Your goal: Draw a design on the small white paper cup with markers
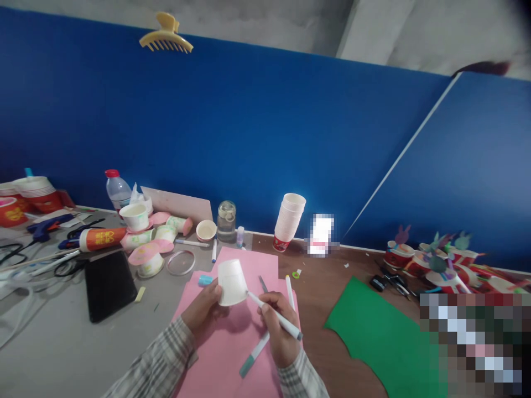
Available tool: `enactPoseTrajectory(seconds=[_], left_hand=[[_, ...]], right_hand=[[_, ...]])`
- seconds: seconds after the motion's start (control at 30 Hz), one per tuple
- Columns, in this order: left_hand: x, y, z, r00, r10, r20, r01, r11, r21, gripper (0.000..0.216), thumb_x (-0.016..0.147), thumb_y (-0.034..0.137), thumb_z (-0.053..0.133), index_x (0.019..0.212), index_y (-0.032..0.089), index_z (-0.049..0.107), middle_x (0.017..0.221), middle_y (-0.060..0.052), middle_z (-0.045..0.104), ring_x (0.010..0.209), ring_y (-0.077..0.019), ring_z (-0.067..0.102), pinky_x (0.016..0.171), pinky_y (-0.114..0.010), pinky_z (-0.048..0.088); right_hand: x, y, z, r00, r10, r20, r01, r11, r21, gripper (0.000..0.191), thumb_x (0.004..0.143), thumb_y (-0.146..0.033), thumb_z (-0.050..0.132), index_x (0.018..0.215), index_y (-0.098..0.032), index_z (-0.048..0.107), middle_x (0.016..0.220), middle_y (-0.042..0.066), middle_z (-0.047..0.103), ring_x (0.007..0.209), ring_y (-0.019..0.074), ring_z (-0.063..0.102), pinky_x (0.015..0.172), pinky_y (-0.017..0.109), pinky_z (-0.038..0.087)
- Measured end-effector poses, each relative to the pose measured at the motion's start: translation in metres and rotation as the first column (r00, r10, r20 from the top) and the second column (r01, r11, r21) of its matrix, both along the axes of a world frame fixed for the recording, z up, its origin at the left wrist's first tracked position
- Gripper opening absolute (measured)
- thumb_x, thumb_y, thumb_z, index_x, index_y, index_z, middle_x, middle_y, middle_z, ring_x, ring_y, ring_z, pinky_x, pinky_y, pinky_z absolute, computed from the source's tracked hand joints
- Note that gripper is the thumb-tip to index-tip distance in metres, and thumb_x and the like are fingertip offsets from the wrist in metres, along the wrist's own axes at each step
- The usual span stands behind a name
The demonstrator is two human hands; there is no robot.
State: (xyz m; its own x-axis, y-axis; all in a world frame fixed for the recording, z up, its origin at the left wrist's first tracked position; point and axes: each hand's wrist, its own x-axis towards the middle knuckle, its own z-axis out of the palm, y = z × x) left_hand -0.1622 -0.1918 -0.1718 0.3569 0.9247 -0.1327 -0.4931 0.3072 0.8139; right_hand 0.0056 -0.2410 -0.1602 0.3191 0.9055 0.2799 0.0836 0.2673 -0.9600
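Note:
A plain white paper cup (232, 282) is in my left hand (206, 304), tilted, its wide rim toward me and its base upward. My right hand (282, 326) grips a white marker (277, 315) whose tip is at the cup's right side; I cannot tell whether it touches. Below both hands lie pink paper sheets (226, 359). Another marker with a grey-green end (248, 366) rests on the pink paper partly under my right hand, and a yellow-tipped marker (289, 287) lies just behind. A blue cap-like piece (204, 281) sits near my left fingers.
A leaning stack of white cups (289, 218) stands at the back beside a glass jar (226, 221). Green paper (365, 337) lies on the right, near decorated cups (440, 262). Leftward are a black tablet-like slab (110, 287), pink-and-white cup crafts (150, 260) and a glue gun (47, 225).

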Motion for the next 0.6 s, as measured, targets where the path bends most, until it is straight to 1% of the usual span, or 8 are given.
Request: enactPoseTrajectory(seconds=[0.17, 0.33, 0.47, 0.6], left_hand=[[0.0007, 0.0001, -0.0005, 0.999, -0.017, -0.041, 0.017, 1.000, -0.010, 0.046, 0.048, 0.052, 0.072, 0.078, 0.019, 0.060, 0.052, 0.006, 0.051, 0.041, -0.0058, 0.036, 0.036, -0.018, 0.025], [0.0027, 0.0019, -0.0004, 0.990, -0.056, -0.133, 0.060, 0.998, 0.026, 0.053, 0.046, 0.052, 0.072, 0.085, 0.020, 0.059, 0.051, 0.006, 0.052, 0.040, -0.0060, 0.038, 0.035, -0.018, 0.026], [0.0042, 0.0023, -0.0006, 0.979, -0.048, -0.198, 0.058, 0.997, 0.046, 0.060, 0.043, 0.054, 0.072, 0.090, 0.020, 0.058, 0.052, 0.005, 0.053, 0.039, -0.0066, 0.039, 0.033, -0.018, 0.025], [0.0049, 0.0023, -0.0016, 0.977, -0.041, -0.209, 0.056, 0.996, 0.066, 0.060, 0.044, 0.053, 0.073, 0.090, 0.019, 0.058, 0.051, 0.006, 0.053, 0.037, -0.0059, 0.038, 0.033, -0.018, 0.026]], right_hand=[[-0.0001, -0.0037, 0.0069, 0.999, 0.043, 0.003, -0.043, 0.994, 0.099, 0.017, 0.070, -0.033, 0.058, 0.070, -0.018, 0.068, 0.053, -0.003, 0.061, 0.041, 0.0121, 0.055, 0.037, 0.021, 0.046], [-0.0013, -0.0049, 0.0048, 0.993, 0.071, 0.092, -0.084, 0.986, 0.146, 0.015, 0.072, -0.028, 0.058, 0.078, -0.019, 0.068, 0.062, -0.001, 0.063, 0.047, 0.0128, 0.057, 0.042, 0.022, 0.048], [-0.0043, -0.0033, 0.0031, 0.990, 0.058, 0.132, -0.081, 0.981, 0.178, 0.013, 0.073, -0.026, 0.058, 0.081, -0.020, 0.067, 0.065, -0.001, 0.064, 0.049, 0.0133, 0.058, 0.044, 0.022, 0.048], [-0.0065, -0.0021, 0.0020, 0.986, 0.014, 0.168, -0.048, 0.979, 0.197, 0.013, 0.072, -0.025, 0.059, 0.079, -0.021, 0.068, 0.064, 0.000, 0.065, 0.053, 0.0150, 0.060, 0.048, 0.022, 0.051]])
